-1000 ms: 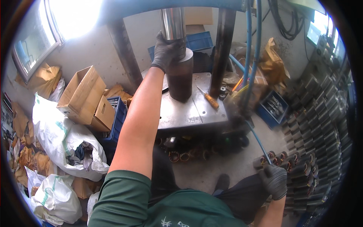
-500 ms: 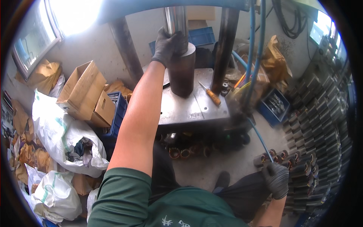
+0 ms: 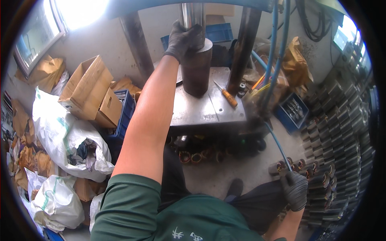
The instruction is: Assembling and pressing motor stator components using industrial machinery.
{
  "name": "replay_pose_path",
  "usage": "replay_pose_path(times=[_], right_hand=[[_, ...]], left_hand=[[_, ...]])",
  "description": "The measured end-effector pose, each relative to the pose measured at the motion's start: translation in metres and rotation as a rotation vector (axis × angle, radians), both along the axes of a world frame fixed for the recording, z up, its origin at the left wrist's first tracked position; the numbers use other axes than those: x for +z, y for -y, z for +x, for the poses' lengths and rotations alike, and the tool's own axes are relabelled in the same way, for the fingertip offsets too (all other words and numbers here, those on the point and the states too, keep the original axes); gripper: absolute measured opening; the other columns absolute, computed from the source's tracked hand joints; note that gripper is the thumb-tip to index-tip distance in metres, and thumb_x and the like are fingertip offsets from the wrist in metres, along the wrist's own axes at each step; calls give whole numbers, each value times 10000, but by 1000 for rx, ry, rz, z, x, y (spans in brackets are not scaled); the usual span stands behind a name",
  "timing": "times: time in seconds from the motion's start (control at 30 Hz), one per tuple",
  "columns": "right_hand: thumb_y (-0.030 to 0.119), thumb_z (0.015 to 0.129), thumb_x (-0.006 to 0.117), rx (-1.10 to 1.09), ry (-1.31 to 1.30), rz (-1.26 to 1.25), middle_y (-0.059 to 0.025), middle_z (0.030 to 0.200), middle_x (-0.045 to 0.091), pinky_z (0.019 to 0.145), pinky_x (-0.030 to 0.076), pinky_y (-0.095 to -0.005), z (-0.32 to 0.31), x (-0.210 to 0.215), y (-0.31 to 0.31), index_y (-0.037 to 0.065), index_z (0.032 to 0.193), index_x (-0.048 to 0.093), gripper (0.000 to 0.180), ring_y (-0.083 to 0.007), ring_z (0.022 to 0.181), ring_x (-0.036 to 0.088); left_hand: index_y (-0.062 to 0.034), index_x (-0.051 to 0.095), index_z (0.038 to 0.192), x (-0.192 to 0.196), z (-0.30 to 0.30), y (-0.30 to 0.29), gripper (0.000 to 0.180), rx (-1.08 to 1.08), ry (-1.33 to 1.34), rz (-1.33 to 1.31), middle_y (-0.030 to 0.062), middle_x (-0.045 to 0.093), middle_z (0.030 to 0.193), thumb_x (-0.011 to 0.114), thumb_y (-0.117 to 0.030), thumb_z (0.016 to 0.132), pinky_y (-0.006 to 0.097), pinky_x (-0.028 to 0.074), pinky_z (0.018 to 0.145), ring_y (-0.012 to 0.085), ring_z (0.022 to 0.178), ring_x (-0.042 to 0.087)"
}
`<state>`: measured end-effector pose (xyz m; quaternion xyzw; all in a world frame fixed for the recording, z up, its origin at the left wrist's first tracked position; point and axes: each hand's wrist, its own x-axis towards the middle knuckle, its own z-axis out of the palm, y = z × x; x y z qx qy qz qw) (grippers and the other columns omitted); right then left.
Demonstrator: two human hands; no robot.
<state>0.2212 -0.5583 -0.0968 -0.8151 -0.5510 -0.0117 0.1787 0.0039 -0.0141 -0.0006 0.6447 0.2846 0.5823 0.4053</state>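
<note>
Mid-job, as far as I can judge. Dark cylinder [image 3: 196, 76] stands upright on the press's steel plate [image 3: 189, 110], upper centre of frame, below the chrome ram [image 3: 192, 16]. Left hand [image 3: 183, 39] is closed around a dark collar [image 3: 198, 39] at the ram's lower end, just above the cylinder; glove hides whether collar and cylinder touch. Right hand [image 3: 295, 188], lower right, is wrapped around the lower end of a blue lever [image 3: 277, 140].

Done: cylinder placed, both hands on. Left, my read: letting go of collar and lever, clearing the cylinder. Can't tell if any pressing is finished.

Vs 1 s ago: press sits higher and slightly further right in frame, likely head motion. Both grips unchanged; no clear ram travel relative to cylinder. Screwdriver [image 3: 226, 95] on the plate looks untouched.
</note>
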Motion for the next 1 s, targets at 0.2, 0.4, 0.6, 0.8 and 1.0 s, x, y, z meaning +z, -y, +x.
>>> replay_pose_path(times=[0.2, 0.4, 0.6, 0.8, 1.0], right_hand=[[162, 883, 720, 14, 28, 1, -253, 769, 607, 664, 460, -520, 5, -3, 4, 10, 790, 624, 203, -467, 761, 616], [159, 866, 737, 25, -3, -19, -252, 777, 606, 658, 460, -509, 4, 0, 0, 6, 787, 630, 202, -463, 754, 612], [158, 863, 739, 28, -2, -36, -244, 767, 616, 657, 477, -501, 6, 3, 0, 11, 771, 636, 202, -451, 753, 625], [156, 844, 718, 187, -1, -156, -217, 776, 661, 688, 523, -485, 22, 27, -8, 24, 828, 690, 135, -425, 760, 668], [96, 809, 684, 243, -53, -105, -193, 873, 717, 736, 566, -460, 31, 40, -19, 37, 961, 742, 173, -398, 814, 707]], left_hand=[[-34, 537, 1324, 1, 0, -7, 731, -15, -42, -26, 136, 689, 1166, 920, -320, 770, 386, 558, 961, 242, 1071, 678], [-21, 531, 1315, -9, -4, -34, 769, -2, -67, 51, 142, 689, 1163, 949, -320, 743, 385, 559, 966, 244, 1075, 679], [-5, 535, 1307, 1, 1, -16, 798, 9, -103, -19, 155, 695, 1176, 954, -367, 732, 385, 559, 980, 253, 1106, 684], [71, 617, 1184, 1, 0, -8, 792, 144, -152, 14, 211, 731, 1080, 934, -401, 632, 382, 584, 895, 277, 978, 732], [20, 568, 1263, 2, -4, -8, 814, 86, -199, -39, 163, 726, 1133, 960, -395, 683, 371, 570, 936, 251, 1049, 716]])
